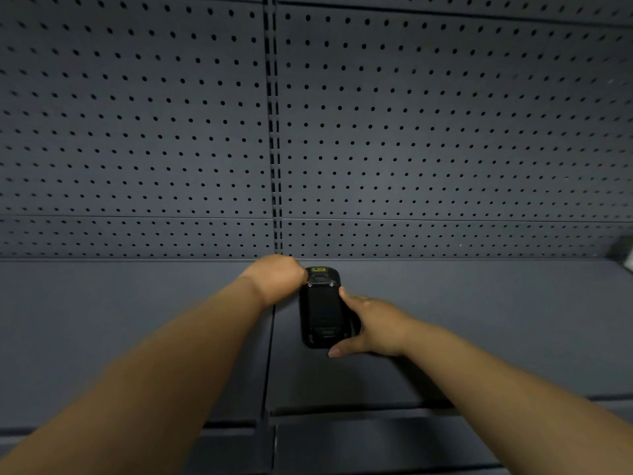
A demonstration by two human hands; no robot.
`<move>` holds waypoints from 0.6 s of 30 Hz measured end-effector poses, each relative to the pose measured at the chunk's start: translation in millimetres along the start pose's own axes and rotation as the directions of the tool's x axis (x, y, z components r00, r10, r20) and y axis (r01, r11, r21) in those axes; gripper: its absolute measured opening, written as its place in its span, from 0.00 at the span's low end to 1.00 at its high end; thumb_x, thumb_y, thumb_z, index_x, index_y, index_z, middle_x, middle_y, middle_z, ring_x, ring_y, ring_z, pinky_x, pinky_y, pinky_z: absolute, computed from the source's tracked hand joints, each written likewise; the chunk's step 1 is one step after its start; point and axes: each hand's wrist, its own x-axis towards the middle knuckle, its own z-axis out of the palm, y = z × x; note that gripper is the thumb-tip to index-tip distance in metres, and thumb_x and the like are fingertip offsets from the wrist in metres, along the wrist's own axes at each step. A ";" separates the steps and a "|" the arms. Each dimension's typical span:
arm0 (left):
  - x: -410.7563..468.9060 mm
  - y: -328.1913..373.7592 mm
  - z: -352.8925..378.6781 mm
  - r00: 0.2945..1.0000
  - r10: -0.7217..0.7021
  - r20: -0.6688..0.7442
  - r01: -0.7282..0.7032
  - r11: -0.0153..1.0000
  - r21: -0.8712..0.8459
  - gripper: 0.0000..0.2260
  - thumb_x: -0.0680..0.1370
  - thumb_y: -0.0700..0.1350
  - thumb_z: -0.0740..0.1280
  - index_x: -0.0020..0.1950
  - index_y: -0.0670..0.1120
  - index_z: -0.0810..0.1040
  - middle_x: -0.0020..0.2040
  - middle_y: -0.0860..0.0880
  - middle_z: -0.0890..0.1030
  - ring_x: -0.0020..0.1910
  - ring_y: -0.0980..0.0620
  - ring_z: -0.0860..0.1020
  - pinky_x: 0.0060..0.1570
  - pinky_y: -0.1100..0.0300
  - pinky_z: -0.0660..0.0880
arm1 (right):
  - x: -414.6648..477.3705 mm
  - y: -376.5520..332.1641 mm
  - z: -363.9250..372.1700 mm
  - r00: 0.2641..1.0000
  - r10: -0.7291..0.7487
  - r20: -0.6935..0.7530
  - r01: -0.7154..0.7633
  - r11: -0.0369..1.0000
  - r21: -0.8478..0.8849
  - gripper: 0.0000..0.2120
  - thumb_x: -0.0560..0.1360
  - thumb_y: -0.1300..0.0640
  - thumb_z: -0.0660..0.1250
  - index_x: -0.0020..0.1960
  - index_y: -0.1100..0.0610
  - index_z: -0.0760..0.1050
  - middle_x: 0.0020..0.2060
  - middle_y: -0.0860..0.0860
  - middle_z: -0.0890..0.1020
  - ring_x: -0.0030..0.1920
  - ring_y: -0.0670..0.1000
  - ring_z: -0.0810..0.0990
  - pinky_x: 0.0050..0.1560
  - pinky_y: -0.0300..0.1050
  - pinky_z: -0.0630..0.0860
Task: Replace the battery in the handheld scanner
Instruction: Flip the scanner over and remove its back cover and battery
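A: What lies nearest the camera?

B: Two bare forearms reach forward from the bottom corners, over the front edge of a dark grey shelf. A seam runs front to back through the shelf, between the arms.

A: Where is the scanner?

B: The scanner lies flat on the shelf just right of the seam, toward the back. It is black and oblong, with its long side running away from the person. Its far end carries a small yellow label.

A: What is the right hand doing?

B: The right hand is cupped against the scanner's right side. The thumb tip sits at the near corner, and a finger rests on the right edge further up. The fingers are loosely curled, not spread, touching the casing. Whether they truly clamp it cannot be told.

A: And the left hand?

B: The left hand is closed into a loose fist at the scanner's far left corner, touching it. Its fingertips are hidden beneath the knuckles, so what they pinch cannot be told.

A: What is behind?

B: A dark pegboard wall rises from the shelf's back edge, dotted with rows of holes. A slotted upright splits it in two. A blurred pale object sits at the far right edge.
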 end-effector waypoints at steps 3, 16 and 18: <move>2.1 4.6 -2.3 0.998 -0.062 0.020 0.063 0.997 -0.047 0.10 0.76 0.34 0.57 0.52 0.40 0.75 0.50 0.40 0.79 0.47 0.40 0.78 0.41 0.54 0.69 | 0.8 0.7 1.1 1.000 0.000 -0.005 0.000 1.000 -0.001 0.59 0.60 0.37 0.74 0.77 0.53 0.42 0.75 0.51 0.62 0.73 0.52 0.63 0.72 0.46 0.63; -37.1 0.2 26.4 0.988 -0.017 0.151 0.112 0.750 -0.652 0.43 0.70 0.67 0.62 0.76 0.48 0.49 0.78 0.48 0.53 0.75 0.51 0.54 0.71 0.60 0.51 | 19.9 -10.8 -26.9 0.997 0.021 -0.070 -0.029 0.993 -0.116 0.34 0.72 0.36 0.61 0.74 0.48 0.60 0.65 0.57 0.68 0.70 0.57 0.64 0.71 0.49 0.63; -40.3 5.3 29.3 0.987 0.007 0.161 0.103 0.740 -0.664 0.50 0.66 0.68 0.66 0.76 0.47 0.44 0.78 0.48 0.49 0.76 0.53 0.50 0.70 0.63 0.47 | 25.8 -15.5 -26.6 0.999 0.030 -0.042 -0.037 0.984 -0.177 0.32 0.73 0.37 0.59 0.74 0.48 0.60 0.63 0.57 0.68 0.69 0.57 0.63 0.71 0.50 0.63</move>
